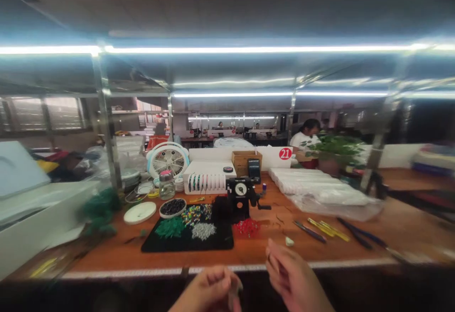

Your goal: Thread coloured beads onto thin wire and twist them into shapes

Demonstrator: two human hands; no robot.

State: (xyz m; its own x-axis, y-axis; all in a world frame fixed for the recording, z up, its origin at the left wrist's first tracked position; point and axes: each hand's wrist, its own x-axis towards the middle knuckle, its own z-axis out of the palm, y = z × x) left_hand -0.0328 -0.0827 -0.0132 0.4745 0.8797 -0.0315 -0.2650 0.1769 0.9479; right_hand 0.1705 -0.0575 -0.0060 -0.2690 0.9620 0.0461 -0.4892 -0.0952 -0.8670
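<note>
My left hand (208, 290) pinches something clear (233, 295) I can't make out; my right hand (295, 276) hangs half-closed above the bench (259, 252).

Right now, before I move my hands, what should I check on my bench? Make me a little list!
1. Left hand holding the see-through piece firmly: cannot tell, it is blurred at the picture's edge.
2. Right hand apart from the small pale bit on the wooden bench: ok.
3. Green, mixed and silver beads together on the black mat: ok.
4. Red beads on the mat too: not ok, they sit on the bare wood beside it.
5. Bowl of black beads upright: ok.
6. Pliers lying flat: ok.
</note>
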